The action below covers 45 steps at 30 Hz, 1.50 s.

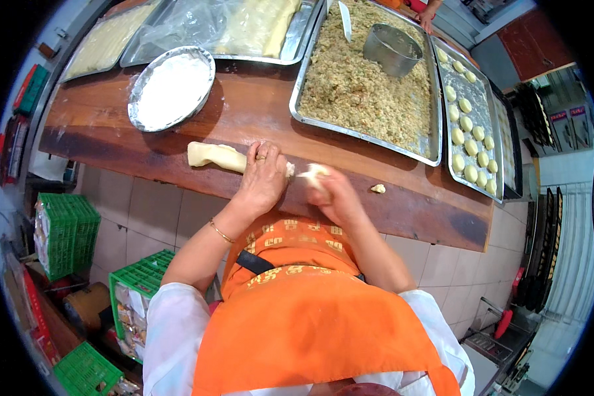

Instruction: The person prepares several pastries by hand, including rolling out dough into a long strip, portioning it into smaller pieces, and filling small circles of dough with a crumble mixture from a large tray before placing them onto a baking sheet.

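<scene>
A thick pale roll of dough lies along the near edge of the wooden table. My left hand is closed over its right end, where a ragged torn end shows beside the fingers. Just to the right, my right hand grips a torn-off piece of dough, slightly blurred by motion. A thin strand seems to stretch from this piece toward the roll. Farther right on the wood sits a small scrap of dough.
Beyond my hands stands a bowl of white flour. A metal tray of crumbly filling holds a metal ring-shaped cutter. At right, a tray carries several dough pieces. Plastic-covered dough sheets lie at back left. Another person's hand shows at the top.
</scene>
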Each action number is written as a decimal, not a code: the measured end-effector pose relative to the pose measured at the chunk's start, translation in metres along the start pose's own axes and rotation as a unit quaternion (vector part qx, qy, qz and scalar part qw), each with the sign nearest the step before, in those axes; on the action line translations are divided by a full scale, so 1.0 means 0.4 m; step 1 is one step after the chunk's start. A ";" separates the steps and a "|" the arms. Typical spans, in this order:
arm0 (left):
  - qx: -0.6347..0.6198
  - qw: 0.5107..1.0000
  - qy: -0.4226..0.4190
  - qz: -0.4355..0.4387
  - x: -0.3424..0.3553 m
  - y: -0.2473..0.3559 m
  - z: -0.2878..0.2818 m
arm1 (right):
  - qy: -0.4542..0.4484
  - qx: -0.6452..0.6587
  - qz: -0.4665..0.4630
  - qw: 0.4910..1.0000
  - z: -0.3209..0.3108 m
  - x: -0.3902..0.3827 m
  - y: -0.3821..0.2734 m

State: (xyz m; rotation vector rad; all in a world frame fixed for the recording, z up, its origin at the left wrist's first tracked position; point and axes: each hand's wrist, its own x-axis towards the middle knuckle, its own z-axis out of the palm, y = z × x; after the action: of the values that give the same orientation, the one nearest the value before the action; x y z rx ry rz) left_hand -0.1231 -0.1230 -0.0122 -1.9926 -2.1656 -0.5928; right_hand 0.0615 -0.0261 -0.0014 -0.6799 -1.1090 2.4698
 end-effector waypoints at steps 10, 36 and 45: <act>-0.066 0.997 -0.005 -0.026 0.025 0.077 -0.069 | 0.062 -0.877 -0.213 0.426 -0.032 -0.098 -0.061; -0.359 0.930 -0.083 0.004 0.100 0.214 0.048 | 0.109 -0.611 -0.373 0.690 -0.086 -0.153 -0.100; -0.115 0.979 0.122 -0.116 -0.045 -0.106 -0.147 | 0.094 -0.668 -0.297 0.676 -0.005 -0.071 -0.110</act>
State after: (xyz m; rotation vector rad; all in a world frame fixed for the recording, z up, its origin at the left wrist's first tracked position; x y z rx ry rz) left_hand -0.1722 -0.1637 0.0268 -1.6640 -2.2749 -1.1040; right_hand 0.0911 -0.0112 0.0391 -0.6650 -2.4496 0.6890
